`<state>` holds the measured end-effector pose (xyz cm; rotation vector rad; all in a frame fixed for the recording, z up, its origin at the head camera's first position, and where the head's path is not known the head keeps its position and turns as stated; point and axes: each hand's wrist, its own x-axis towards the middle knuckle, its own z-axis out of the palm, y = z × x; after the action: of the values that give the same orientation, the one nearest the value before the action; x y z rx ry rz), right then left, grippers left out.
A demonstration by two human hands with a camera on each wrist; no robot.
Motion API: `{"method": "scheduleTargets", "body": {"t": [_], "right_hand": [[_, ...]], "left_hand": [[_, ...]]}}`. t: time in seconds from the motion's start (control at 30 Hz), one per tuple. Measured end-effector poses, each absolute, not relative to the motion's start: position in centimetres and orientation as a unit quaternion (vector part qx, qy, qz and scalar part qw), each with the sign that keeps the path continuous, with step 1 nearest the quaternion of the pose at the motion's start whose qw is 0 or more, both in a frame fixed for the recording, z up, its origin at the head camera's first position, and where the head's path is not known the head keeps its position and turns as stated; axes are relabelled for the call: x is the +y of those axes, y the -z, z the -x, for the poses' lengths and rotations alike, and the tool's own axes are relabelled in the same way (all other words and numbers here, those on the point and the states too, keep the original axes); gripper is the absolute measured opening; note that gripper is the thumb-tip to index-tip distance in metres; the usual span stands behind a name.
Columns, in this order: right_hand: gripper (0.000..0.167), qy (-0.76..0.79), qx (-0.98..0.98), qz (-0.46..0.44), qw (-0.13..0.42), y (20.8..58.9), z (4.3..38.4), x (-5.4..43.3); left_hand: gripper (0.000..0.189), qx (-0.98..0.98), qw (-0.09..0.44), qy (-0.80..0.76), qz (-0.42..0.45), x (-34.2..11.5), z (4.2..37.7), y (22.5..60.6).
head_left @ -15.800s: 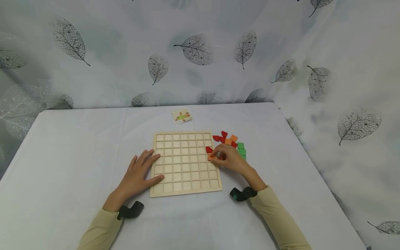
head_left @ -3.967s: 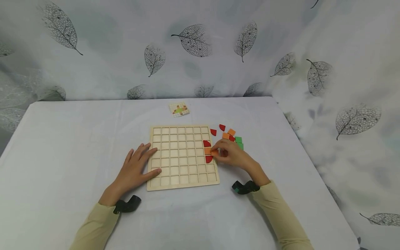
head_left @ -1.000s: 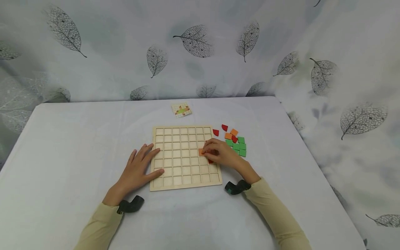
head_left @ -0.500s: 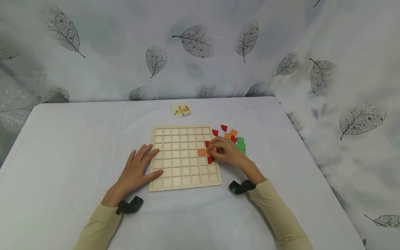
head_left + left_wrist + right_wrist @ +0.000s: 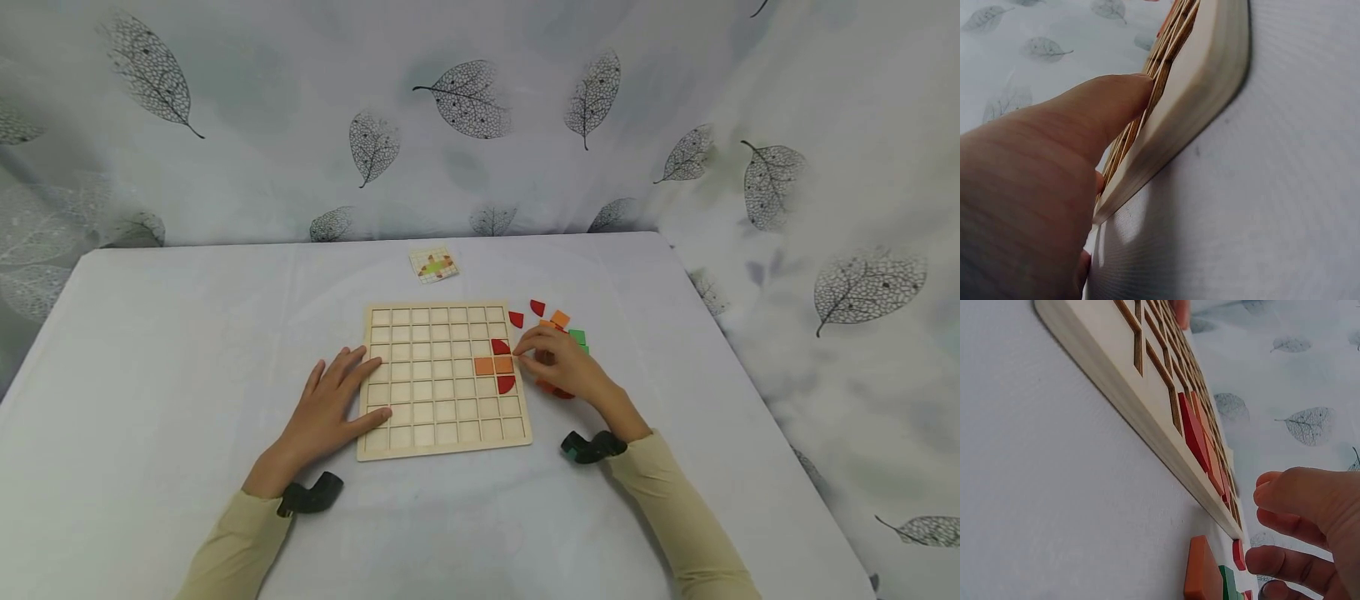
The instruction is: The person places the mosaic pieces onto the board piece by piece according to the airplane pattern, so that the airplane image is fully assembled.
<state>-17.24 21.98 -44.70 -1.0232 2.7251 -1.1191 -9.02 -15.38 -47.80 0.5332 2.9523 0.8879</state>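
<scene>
A wooden grid board [image 5: 442, 452] lies on the white table. My left hand [image 5: 330, 417] rests on its left edge with fingers spread; in the left wrist view the thumb [image 5: 1125, 94] touches the rim. Two orange square tiles [image 5: 483, 367] sit side by side in cells near the board's right edge. A red quarter-round tile [image 5: 500, 347] lies above the right-hand orange one and another red tile [image 5: 506, 384] below it. My right hand [image 5: 562, 364] hovers just off the right edge, fingers loosely bent. In the right wrist view nothing is between its fingertips [image 5: 1266, 495].
Right of the board are loose red [image 5: 537, 307], orange [image 5: 560, 318] and green tiles [image 5: 577, 336], partly hidden by the right hand. An orange tile [image 5: 545, 387] and a red tile [image 5: 563, 394] show below that hand. A pattern card [image 5: 434, 264] lies behind the board.
Two orange tiles and a second red one have come into the board's cells since the oldest frame. Over the last second my right hand has moved rightward off them. My left hand stays put.
</scene>
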Motion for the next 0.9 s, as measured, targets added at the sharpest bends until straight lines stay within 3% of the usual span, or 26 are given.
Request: {"method": "scheduleTargets", "body": {"t": [0.9], "right_hand": [[0.012,0.346,0.911,0.223,-0.030,45.2,18.4,23.8]], "left_hand": [[0.076,0.944,0.010,-0.285,-0.168,-15.4,9.1,47.8]]}}
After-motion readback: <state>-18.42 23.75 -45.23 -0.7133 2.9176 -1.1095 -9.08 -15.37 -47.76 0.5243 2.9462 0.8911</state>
